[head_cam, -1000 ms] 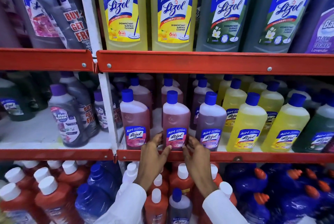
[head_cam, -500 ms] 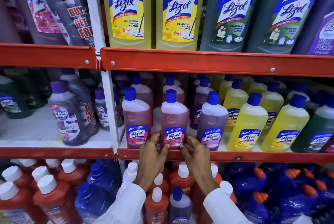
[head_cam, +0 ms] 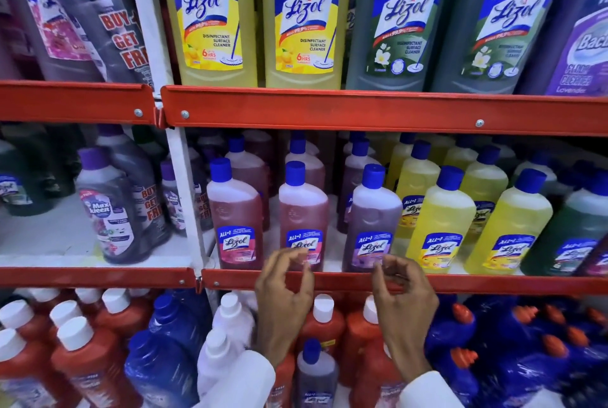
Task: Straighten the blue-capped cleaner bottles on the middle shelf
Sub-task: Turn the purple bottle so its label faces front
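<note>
Blue-capped Lizol bottles stand in rows on the middle shelf (head_cam: 493, 283). The front row reads, from the left: a pink bottle (head_cam: 235, 220), a second pink bottle (head_cam: 302, 210), a purple bottle (head_cam: 370, 220), two yellow bottles (head_cam: 441, 226) and a green one (head_cam: 572, 236). All stand upright with labels facing me. My left hand (head_cam: 284, 292) hovers just in front of the second pink bottle's base, fingers loosely curled, holding nothing. My right hand (head_cam: 403, 299) floats before the shelf rail under the purple bottle, also empty.
Large Lizol bottles (head_cam: 214, 16) fill the top shelf. Red bottles with white caps (head_cam: 82, 361) and dark blue bottles (head_cam: 493, 342) crowd the bottom shelf under my wrists. A white upright post (head_cam: 184, 197) separates a left bay with purple-capped Max Kleen bottles (head_cam: 108, 210).
Both hands have let go of the second pink bottle's base and drawn back a little toward me. The right hand has shifted right, below the purple bottle.
</note>
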A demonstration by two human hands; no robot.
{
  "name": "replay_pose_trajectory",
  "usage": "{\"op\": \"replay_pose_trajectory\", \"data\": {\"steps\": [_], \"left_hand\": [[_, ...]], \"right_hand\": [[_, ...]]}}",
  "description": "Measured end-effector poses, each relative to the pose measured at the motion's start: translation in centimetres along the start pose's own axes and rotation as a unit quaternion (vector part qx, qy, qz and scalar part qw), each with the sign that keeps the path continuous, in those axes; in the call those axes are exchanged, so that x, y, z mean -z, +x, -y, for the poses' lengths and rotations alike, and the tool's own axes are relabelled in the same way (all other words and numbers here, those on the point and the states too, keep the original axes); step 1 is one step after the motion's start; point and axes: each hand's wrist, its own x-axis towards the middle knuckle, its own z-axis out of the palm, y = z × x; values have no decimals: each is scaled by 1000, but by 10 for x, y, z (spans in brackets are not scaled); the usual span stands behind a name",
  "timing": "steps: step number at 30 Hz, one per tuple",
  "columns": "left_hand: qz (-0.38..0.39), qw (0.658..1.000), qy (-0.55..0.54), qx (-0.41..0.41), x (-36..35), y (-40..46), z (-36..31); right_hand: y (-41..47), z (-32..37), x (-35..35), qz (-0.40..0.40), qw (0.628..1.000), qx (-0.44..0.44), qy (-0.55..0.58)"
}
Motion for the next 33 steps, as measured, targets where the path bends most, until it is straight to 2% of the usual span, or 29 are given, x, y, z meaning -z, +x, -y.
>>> {"op": "replay_pose_trajectory", "data": {"steps": [2,5,12,20,26,33], "left_hand": [[52,999,-10,-4,-14,-4,-11],[121,992,-6,45,-37,-8,-15],[150,987,31,54,-61,-3,-24],[157,984,34,76,-68,1,-20],[148,983,14,110,-75,0,-11],[150,982,13,112,-78,-1,-6]], "right_hand": [[11,-11,7,14,1000,-5,-3],[19,-28,12,73,997,-5,-24],[35,-43,10,206,976,9,-69],[48,-43,12,242,969,-14,-41],[49,-47,14,248,968,-23,-28],[49,-49,12,240,970,-22,-29]]}}
